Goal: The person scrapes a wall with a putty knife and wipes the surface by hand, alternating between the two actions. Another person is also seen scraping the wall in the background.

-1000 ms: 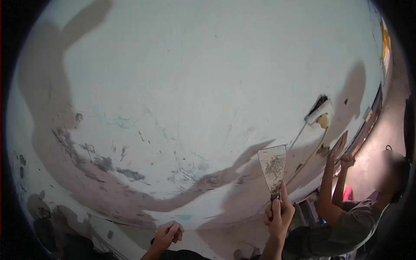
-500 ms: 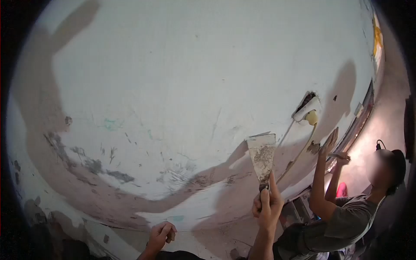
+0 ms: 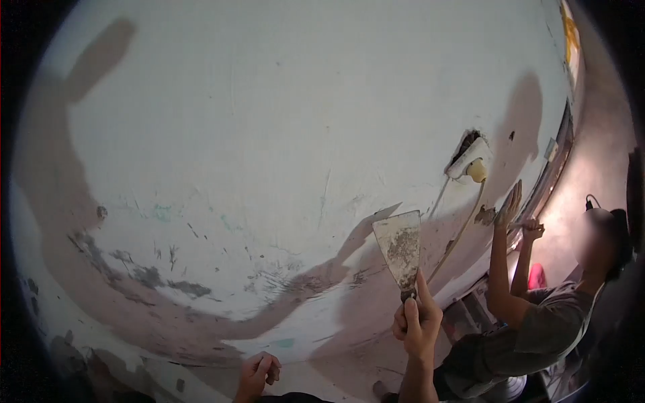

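My right hand (image 3: 418,324) grips the handle of a putty knife (image 3: 401,248), its wide, stained blade pointing up in front of the wall (image 3: 269,134). At the bottom centre, my left hand (image 3: 261,373) is held low with its fingers curled; whether anything is inside them is hidden. Scuffs and grey patches mark the lower wall. Right of the blade, a broken opening (image 3: 467,144) in the wall has a white fitting and a yellowish round piece (image 3: 476,170) with a cable hanging down.
At the right, a person (image 3: 551,322) in a dark cap stands with one palm on the wall and the other hand on a thin tool. Boxes or shelving (image 3: 470,312) lie beyond my right hand. Shadows cross the wall.
The view has shifted slightly, so the wall marks sit further left. The putty knife's blade has turned and shows its flat face more broadly. My left hand appears slightly lower and further right.
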A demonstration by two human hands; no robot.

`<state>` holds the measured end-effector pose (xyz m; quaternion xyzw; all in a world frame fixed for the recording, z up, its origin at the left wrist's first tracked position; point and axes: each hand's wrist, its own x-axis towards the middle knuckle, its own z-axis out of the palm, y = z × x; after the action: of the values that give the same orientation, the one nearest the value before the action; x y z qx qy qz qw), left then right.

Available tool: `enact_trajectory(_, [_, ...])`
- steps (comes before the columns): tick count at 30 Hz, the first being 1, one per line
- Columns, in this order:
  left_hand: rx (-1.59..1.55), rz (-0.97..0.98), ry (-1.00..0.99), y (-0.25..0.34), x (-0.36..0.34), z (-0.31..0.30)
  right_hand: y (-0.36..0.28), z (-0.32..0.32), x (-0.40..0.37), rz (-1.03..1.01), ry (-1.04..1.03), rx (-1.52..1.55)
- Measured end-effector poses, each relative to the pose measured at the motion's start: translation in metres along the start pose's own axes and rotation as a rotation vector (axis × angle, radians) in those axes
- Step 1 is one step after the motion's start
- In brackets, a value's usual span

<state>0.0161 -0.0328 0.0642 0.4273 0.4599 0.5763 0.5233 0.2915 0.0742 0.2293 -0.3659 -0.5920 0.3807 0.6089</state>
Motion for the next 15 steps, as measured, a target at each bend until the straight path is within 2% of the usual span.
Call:
enact_trajectory(2, [-0.005,0.022,-0.029,0.002,0.001,-0.003,0.010,-0.002,-0.008,0.002,0.015,-0.002])
enact_trajectory(5, [-0.015,0.012,0.037,0.003,-0.003,-0.004,0.015,-0.002,-0.013,0.027,0.022,-0.023])
enact_trajectory(7, [-0.007,-0.080,0.145,0.007,-0.004,-0.003,0.011,0.008,0.001,0.020,0.009,0.040])
enact_trajectory(15, [0.053,0.028,0.059,0.014,-0.003,0.003,0.012,0.004,-0.003,-0.039,0.034,0.114])
